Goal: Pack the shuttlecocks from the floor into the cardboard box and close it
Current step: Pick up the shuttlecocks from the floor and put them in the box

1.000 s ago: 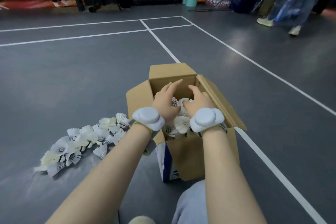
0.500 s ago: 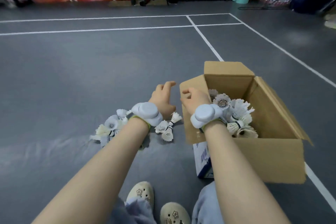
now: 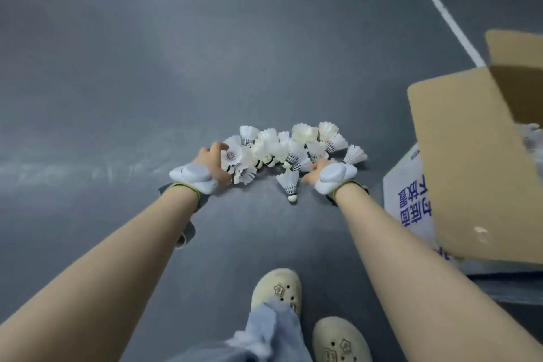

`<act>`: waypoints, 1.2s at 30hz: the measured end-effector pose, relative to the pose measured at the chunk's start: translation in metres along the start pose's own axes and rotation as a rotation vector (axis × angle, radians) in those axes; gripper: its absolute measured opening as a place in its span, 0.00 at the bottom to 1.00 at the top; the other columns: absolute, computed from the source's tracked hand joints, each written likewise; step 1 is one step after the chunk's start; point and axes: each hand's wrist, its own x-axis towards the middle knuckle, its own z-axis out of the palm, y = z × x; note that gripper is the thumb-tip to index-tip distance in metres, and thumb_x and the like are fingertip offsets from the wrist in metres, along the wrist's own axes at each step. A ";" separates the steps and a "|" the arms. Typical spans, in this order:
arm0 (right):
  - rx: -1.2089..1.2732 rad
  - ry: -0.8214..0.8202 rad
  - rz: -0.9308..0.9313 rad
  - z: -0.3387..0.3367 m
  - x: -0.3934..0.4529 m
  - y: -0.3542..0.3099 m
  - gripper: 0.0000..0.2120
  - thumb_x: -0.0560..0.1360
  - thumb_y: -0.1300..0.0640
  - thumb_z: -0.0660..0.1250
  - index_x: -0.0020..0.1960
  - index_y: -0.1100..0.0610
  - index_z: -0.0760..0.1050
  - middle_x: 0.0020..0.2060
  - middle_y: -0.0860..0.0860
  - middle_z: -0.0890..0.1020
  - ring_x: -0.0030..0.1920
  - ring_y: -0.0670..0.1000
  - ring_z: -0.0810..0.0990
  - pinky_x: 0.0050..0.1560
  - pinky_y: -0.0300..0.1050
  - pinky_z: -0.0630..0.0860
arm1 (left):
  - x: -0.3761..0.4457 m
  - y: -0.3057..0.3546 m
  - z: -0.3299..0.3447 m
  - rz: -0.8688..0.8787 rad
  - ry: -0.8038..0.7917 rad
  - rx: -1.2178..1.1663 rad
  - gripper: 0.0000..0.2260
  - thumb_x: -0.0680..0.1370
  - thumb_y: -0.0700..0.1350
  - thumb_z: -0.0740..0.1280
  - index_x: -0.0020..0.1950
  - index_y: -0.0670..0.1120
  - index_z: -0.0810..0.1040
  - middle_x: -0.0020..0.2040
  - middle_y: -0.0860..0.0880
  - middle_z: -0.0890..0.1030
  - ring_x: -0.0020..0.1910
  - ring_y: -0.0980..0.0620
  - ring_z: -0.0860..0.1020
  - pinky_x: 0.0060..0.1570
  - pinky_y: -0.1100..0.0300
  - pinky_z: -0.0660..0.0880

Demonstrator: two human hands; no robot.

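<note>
A heap of several white feather shuttlecocks [image 3: 289,148] lies on the grey floor in front of me. One more shuttlecock [image 3: 289,185] lies just in front of the heap, cork toward me. My left hand [image 3: 212,160] cups the heap's left end, its fingers curled over the outermost shuttlecocks. At the heap's right end, my right hand [image 3: 314,173] touches the shuttlecocks; a white wrist device hides its fingers. The open cardboard box [image 3: 470,161] stands at the right edge, one flap leaning toward me. A few shuttlecocks inside the box [image 3: 533,138] show past the flap.
My two cream clogs [image 3: 277,291] stand on the floor below the heap. White court lines [image 3: 440,9] run across the top and down toward the box. Blue print marks the box's white side [image 3: 410,197]. Bare grey floor spreads to the left and beyond the heap.
My view has swung left and down from the box to the floor heap. Both hands have left the box and reached the two ends of the heap.
</note>
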 end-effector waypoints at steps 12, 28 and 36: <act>-0.042 0.199 0.007 0.073 0.106 0.018 0.45 0.64 0.46 0.76 0.75 0.44 0.55 0.77 0.51 0.48 0.77 0.62 0.43 0.69 0.67 0.56 | 0.106 -0.090 0.077 -0.091 0.215 0.033 0.37 0.68 0.58 0.72 0.72 0.56 0.57 0.72 0.45 0.61 0.66 0.38 0.68 0.64 0.41 0.67; -0.118 0.329 -0.089 0.113 0.150 0.009 0.23 0.75 0.57 0.65 0.69 0.47 0.66 0.75 0.56 0.54 0.72 0.67 0.55 0.61 0.53 0.70 | 0.133 -0.089 0.128 0.041 0.163 -0.192 0.33 0.65 0.45 0.75 0.68 0.52 0.67 0.60 0.44 0.67 0.50 0.48 0.70 0.50 0.60 0.73; -0.071 0.298 -0.109 0.126 0.123 0.013 0.10 0.73 0.65 0.61 0.50 0.59 0.78 0.70 0.54 0.62 0.61 0.60 0.71 0.48 0.41 0.65 | 0.086 -0.071 0.157 0.091 0.183 -0.215 0.22 0.67 0.43 0.74 0.61 0.49 0.75 0.49 0.48 0.67 0.41 0.51 0.68 0.41 0.74 0.60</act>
